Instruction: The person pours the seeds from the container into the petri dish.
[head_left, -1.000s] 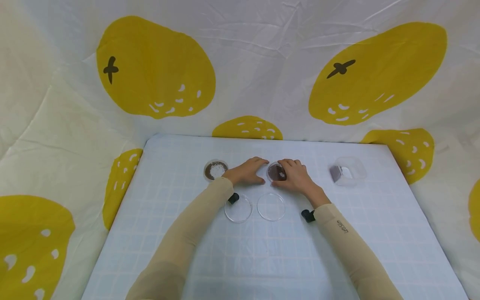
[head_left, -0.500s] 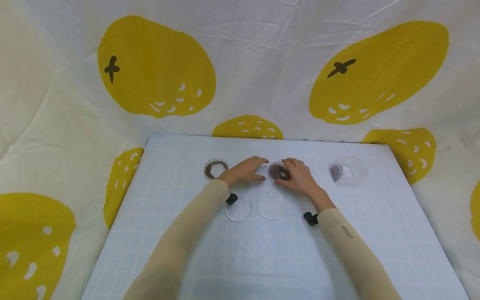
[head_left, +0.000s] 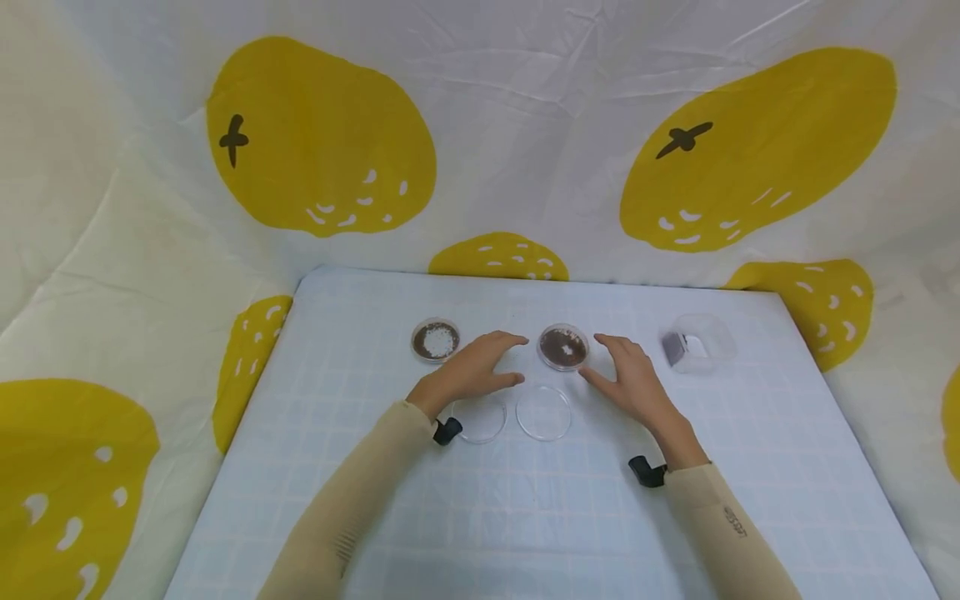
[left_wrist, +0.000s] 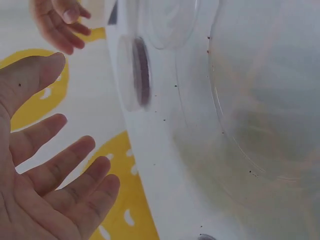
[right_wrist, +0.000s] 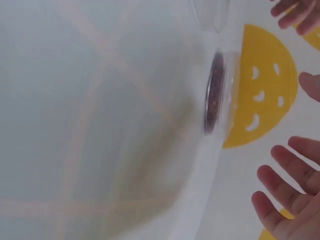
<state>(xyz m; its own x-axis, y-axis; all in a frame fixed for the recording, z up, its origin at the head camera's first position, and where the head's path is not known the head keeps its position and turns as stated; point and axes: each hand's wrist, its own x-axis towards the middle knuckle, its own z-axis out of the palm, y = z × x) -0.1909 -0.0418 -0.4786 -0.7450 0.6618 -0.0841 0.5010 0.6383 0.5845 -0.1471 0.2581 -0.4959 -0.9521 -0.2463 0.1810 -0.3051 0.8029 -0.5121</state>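
Note:
A round clear petri dish [head_left: 564,348] holding dark brown grains with a small white patch lies between my two hands. My right hand [head_left: 633,383], fingers spread, hovers just right of it and holds nothing. On its other side is my left hand [head_left: 472,371], with thumb and fingers apart and nothing in its grasp. Behind the left hand sits a second petri dish [head_left: 437,340], with white bits heaped over brown grains. Two clear round lids or shallow dishes lie nearer me: one clear disc [head_left: 543,413] in full view, the other clear disc [head_left: 482,422] partly under my left hand.
A clear plastic tub [head_left: 708,343] with a greyish piece at its left side stands at the right. The table [head_left: 510,517] has a pale checked cloth. A white curtain [head_left: 510,167] with yellow fruit prints hangs behind. Small dark specks dot the cloth in the left wrist view.
My right hand has let go of the brown-filled petri dish and drawn back to the right. The left hand has moved back towards me, uncovering more of the left petri dish.

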